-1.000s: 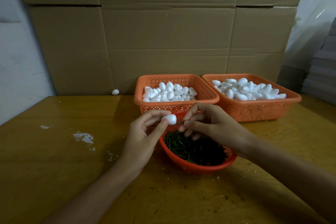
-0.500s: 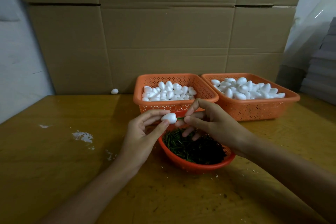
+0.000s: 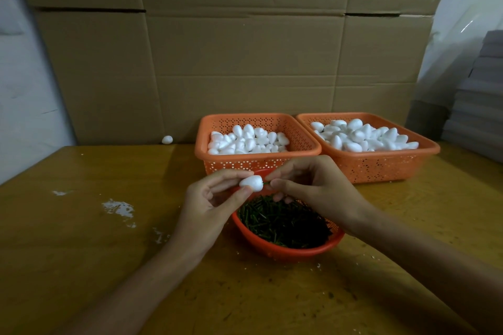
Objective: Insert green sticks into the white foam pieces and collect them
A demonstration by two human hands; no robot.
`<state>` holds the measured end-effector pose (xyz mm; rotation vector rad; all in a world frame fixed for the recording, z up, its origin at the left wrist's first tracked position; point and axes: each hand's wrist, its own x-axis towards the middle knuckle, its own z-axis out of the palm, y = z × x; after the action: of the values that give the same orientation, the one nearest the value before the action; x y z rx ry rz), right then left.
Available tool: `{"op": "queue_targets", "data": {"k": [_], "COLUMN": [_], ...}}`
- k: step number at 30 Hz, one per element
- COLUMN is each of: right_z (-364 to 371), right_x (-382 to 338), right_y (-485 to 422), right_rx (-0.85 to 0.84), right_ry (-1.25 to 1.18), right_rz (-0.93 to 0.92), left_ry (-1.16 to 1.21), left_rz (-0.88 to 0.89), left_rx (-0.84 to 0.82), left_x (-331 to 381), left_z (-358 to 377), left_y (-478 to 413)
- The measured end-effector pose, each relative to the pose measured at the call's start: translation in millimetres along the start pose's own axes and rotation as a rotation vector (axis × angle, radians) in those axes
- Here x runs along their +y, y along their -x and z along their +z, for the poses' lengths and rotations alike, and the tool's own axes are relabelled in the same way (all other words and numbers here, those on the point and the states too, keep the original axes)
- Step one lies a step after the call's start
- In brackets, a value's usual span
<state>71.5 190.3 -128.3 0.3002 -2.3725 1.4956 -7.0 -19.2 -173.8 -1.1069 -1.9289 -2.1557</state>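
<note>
Foam piece (image 3: 251, 182) sits pinched in your left hand (image 3: 209, 200). Your right hand (image 3: 313, 189) pinches a green stick (image 3: 265, 183) — tip against it.

left hand (image 3: 209, 200) pinches foam piece (image 3: 251, 182) | right hand (image 3: 310, 187) pinches green stick (image 3: 266, 183) at its tip

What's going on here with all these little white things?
A person is fitting green sticks into white foam pieces. Their left hand pinches one foam piece while the right hand holds a green stick against its end. A red bowl of sticks sits under the hands; the left orange basket and right orange basket behind hold more foam.
</note>
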Motion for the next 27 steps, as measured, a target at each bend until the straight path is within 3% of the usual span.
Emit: {"op": "queue_targets", "data": {"k": [13, 15, 18, 21, 23, 25, 27], "right_z": [2, -2, -32, -87, -125, -157, -170], "right_x": [-3, -4, -9, -6, 1, 11, 17], "right_y": [3, 1, -11, -32, -50, -69, -84], "right_rx": [-0.019, 0.045, 0.286, 0.638, 0.825, 0.764, 0.498], "right_ry": [0.088, 0.051, 0.047, 0.263, 0.565, 0.87, 0.997], "right_rz": [-0.051, -0.045, -0.026, -0.074, -0.027, 0.162, 0.399], "left_ry": [-0.044, -0.053, -0.103, -0.147, -0.144, -0.138, -0.137], "left_rz": [-0.017, -0.049, -0.065, -0.054, -0.047, -0.047, -0.049], "left_rx": [-0.041, -0.033, -0.029, -0.032, -0.022, -0.01, -0.013], "left_x": [-4, -3, -2, -1, -1, -1, -2], "left_z": [-2, -2, 0, 1, 2, 2, 2], "left_y": [0, 2, 3, 4, 4, 3, 3]}}
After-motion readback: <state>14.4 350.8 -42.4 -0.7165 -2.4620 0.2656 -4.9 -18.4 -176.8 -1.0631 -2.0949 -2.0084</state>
